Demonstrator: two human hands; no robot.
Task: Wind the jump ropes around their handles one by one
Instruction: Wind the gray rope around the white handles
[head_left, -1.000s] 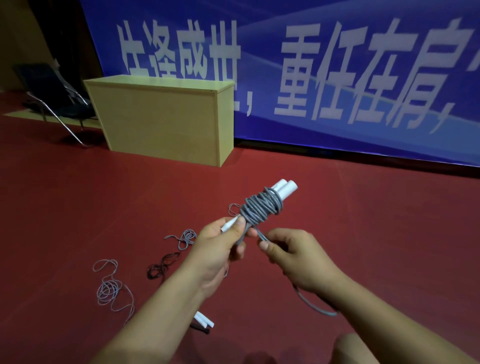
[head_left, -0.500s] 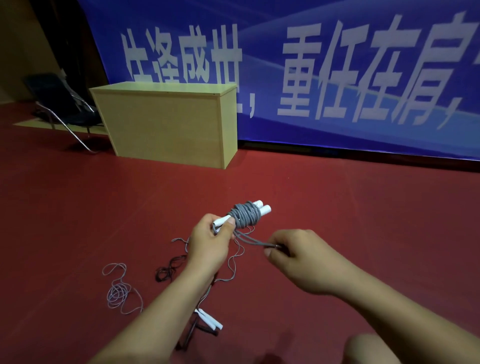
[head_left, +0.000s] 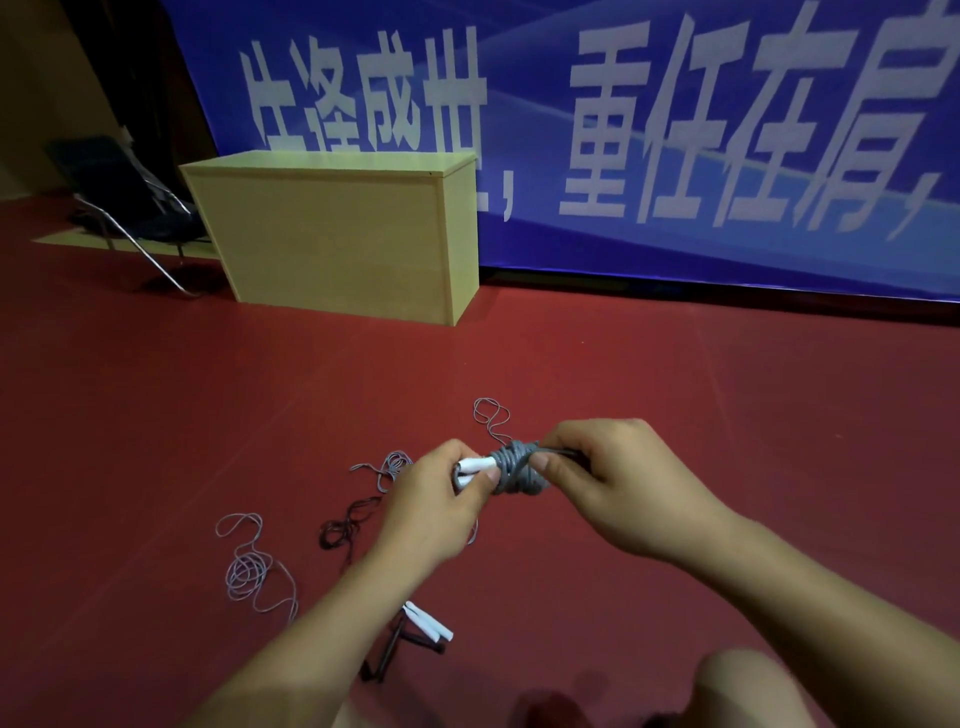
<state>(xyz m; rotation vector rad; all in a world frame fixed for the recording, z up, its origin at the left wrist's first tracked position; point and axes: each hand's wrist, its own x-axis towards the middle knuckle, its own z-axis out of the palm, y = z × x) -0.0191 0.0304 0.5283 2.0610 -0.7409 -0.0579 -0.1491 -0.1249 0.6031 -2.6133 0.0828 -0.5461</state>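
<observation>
Over red floor (head_left: 675, 415), both hands' fingers (head_left: 545, 462) clamp the gray wound rope (head_left: 514, 467).

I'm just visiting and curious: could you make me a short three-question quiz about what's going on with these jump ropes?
1. True or false: the left hand holds the white handles.
2. What does the right hand pinch? A) the grey rope wound on the handles B) a black rope C) nothing
3. What lies on the red floor below the left forearm?

Key: 1 true. 2 A. 3 Loose white handles and black handles of unwound ropes.
</observation>
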